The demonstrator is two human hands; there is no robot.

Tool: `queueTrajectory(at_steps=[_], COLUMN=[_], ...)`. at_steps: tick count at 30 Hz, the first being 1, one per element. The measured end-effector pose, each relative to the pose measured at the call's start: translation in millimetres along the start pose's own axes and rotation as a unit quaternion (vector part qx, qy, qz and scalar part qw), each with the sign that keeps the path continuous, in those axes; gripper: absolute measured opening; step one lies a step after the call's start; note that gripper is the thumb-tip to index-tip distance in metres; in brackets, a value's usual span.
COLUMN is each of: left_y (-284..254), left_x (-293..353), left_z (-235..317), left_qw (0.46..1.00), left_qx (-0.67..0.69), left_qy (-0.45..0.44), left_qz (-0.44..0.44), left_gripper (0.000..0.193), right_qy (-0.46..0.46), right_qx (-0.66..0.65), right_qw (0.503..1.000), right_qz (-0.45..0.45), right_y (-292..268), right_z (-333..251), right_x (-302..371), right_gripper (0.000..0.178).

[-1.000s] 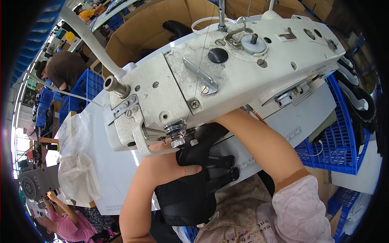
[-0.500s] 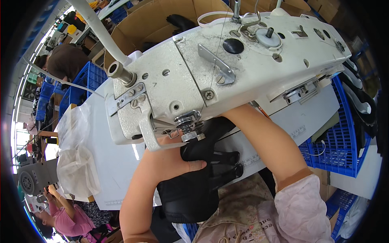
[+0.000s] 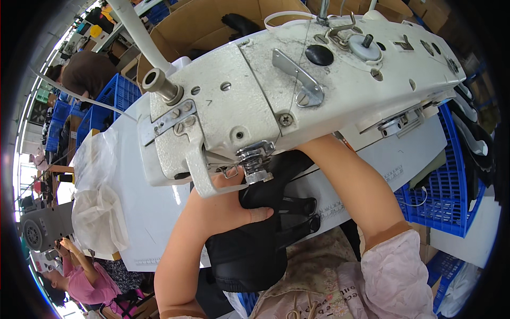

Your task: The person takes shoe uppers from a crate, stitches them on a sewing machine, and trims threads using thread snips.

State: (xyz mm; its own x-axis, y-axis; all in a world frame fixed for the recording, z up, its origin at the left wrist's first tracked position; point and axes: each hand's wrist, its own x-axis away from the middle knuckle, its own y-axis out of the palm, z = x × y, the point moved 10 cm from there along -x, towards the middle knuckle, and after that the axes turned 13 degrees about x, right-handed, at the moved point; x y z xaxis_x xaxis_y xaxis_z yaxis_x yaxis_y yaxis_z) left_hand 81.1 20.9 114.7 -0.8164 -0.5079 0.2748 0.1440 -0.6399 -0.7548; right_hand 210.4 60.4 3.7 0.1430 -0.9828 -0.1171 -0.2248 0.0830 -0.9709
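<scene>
A black glove (image 3: 247,258) lies under the head of a white sewing machine (image 3: 223,106), its wide cuff toward me and some fingers pointing right. My left hand (image 3: 226,210) grips the glove near the needle area, thumb across the top. Its other fingers disappear behind the machine's metal guard and thread tensioner (image 3: 256,165). From the right, my right forearm (image 3: 345,183) reaches beneath the machine arm toward the glove's far part. The machine covers my right hand, so its fingers cannot be seen. The needle is hidden too.
A white worktable (image 3: 143,223) with ruler markings surrounds the machine. Crumpled translucent plastic (image 3: 101,218) lies at its left edge. A blue crate (image 3: 441,196) holding dark pieces stands right. Behind is a cardboard box (image 3: 186,29) with black gloves. A person in pink (image 3: 90,282) works at far left.
The view has shifted slightly, so the machine sits a little farther right in the picture. My left hand stays on the glove, with little visible movement.
</scene>
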Motion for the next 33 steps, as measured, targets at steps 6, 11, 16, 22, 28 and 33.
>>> queueTrajectory(at_steps=[6, 11, 16, 22, 28, 33], left_y=[4, 4, 3, 8, 5, 4], left_x=[-2, 1, 1, 0, 1, 0], left_z=[-3, 2, 4, -1, -3, 4], left_qw=[1.000, 1.000, 0.999, 0.998, 0.999, 0.999], left_qx=[-0.012, 0.001, 0.029, 0.022, 0.007, 0.013], left_qy=[-0.009, 0.006, 0.009, -0.029, -0.025, 0.009], left_qz=[-0.024, -0.026, -0.026, -0.054, -0.036, -0.028], left_gripper=[0.072, 0.080, 0.093, 0.096, 0.093, 0.090], right_qy=[0.004, 0.013, 0.015, 0.016, 0.014, 0.011], right_qx=[0.010, 0.022, 0.028, 0.023, 0.020, 0.015], right_qw=[1.000, 0.999, 0.998, 0.997, 0.996, 0.994], right_qz=[0.019, 0.037, 0.054, 0.072, 0.089, 0.104], right_y=[-10, -21, -30, -33, -36, -38], right_z=[-5, -8, -12, -15, -17, -20], right_x=[3, -2, -8, -13, -13, -11], right_gripper=[0.048, 0.048, 0.047, 0.046, 0.045, 0.045])
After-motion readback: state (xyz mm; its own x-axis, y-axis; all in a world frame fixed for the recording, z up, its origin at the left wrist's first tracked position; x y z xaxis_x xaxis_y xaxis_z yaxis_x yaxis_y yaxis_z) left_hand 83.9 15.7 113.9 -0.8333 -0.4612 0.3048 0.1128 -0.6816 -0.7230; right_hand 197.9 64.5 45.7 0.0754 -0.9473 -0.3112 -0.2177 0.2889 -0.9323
